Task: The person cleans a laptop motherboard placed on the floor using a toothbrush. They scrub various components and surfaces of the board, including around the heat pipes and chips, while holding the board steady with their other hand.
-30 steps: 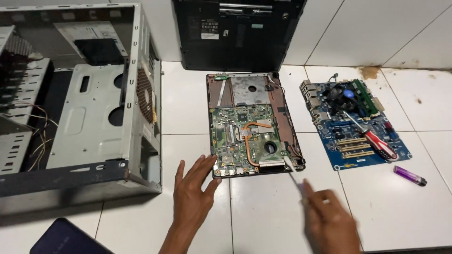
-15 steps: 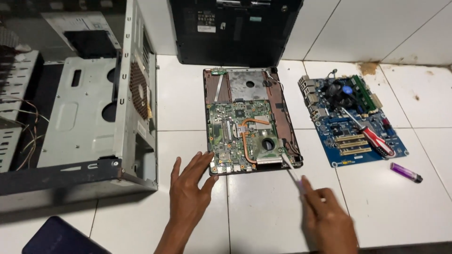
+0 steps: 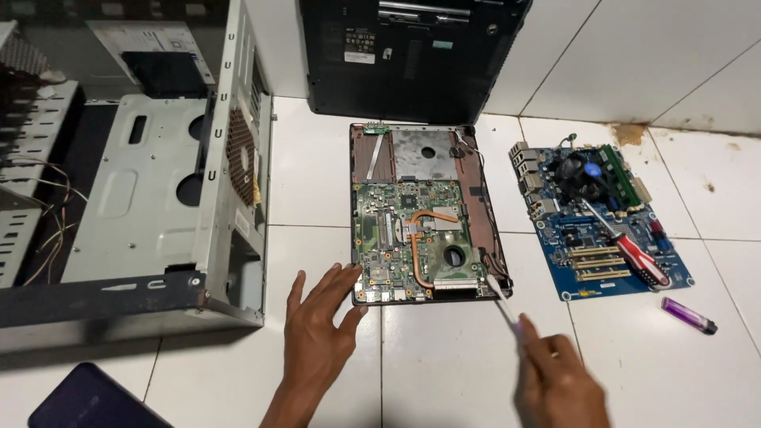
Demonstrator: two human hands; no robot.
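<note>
Your right hand (image 3: 559, 380) grips a white tool (image 3: 501, 297), tip at the laptop board (image 3: 416, 238)'s lower-right corner; left hand (image 3: 317, 337), fingers spread wide, touches its lower-left corner; board's long axis runs up-frame

White rectangular label (image 3: 359, 46) on the black laptop shell (image 3: 412, 59), far centre. Larger pale sticker (image 3: 154, 40) on computer case (image 3: 151, 198), far left.

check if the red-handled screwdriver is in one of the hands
No, the red-handled screwdriver lies on the blue motherboard, while the right hand holds a thin white tool and the left hand touches the opened laptop base.
</note>
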